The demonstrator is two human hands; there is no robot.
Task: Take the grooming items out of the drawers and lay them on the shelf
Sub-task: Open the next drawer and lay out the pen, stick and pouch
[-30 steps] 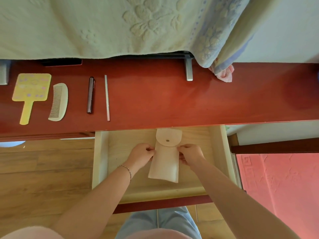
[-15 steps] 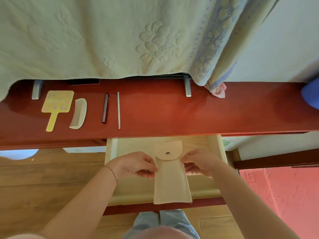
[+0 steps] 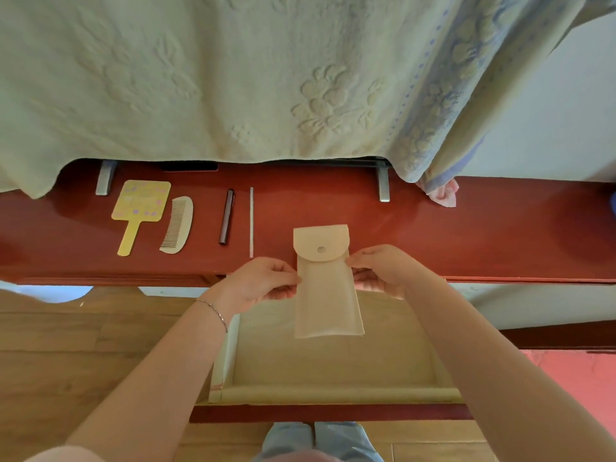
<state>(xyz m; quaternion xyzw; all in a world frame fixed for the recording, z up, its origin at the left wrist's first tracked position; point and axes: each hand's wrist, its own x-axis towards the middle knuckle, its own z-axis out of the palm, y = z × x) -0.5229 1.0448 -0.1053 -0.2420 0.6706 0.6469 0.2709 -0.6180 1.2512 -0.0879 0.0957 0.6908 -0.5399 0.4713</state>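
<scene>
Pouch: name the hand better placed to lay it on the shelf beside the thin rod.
Either, narrowly the left hand: both pinch the pouch at its sides, but the left is nearer the thin rod; the right hand sits farther along the shelf.

Both forearms bare to the elbow. A thin silver chain bracelet (image 3: 213, 310) circles the left wrist. The right wrist carries nothing. Pale blue trouser legs (image 3: 318, 440) show at the bottom edge, and a light pink sleeve edge (image 3: 63, 454) at lower left.

No readable text anywhere; the yellow mirror's (image 3: 141, 201) markings seem purely decorative.
</scene>
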